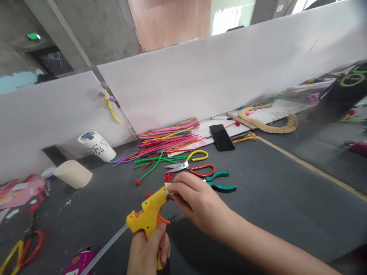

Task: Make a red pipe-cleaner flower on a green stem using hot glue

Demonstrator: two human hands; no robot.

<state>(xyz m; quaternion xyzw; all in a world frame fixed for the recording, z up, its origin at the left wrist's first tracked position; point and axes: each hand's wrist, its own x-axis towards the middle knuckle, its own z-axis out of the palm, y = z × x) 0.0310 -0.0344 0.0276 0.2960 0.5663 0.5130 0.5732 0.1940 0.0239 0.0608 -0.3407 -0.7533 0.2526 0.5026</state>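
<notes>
My left hand (151, 246) is wrapped round the handle of a yellow glue gun (151, 208), its orange trigger (163, 219) just above my fingers. A long clear glue stick (107, 248) sticks out of the gun's back end. At the gun's front end my right hand (197, 200) pinches a small whitish wad (168, 188), perhaps tissue, against the nozzle; the nozzle tip is hidden. Just beyond my right hand lie scissors (185, 166) with yellow and red handles, teal-handled pliers (220, 187) and a red fuzzy piece (169, 177).
A heap of coloured pipe cleaners (169, 139) lies by the white partition (200, 80), beside a black phone (221, 137). Two paper cups (73, 173) stand at left. Other scissors (25, 252) and a purple tape measure (78, 263) are nearer me. A curved cardboard shape (275, 128) rests back right.
</notes>
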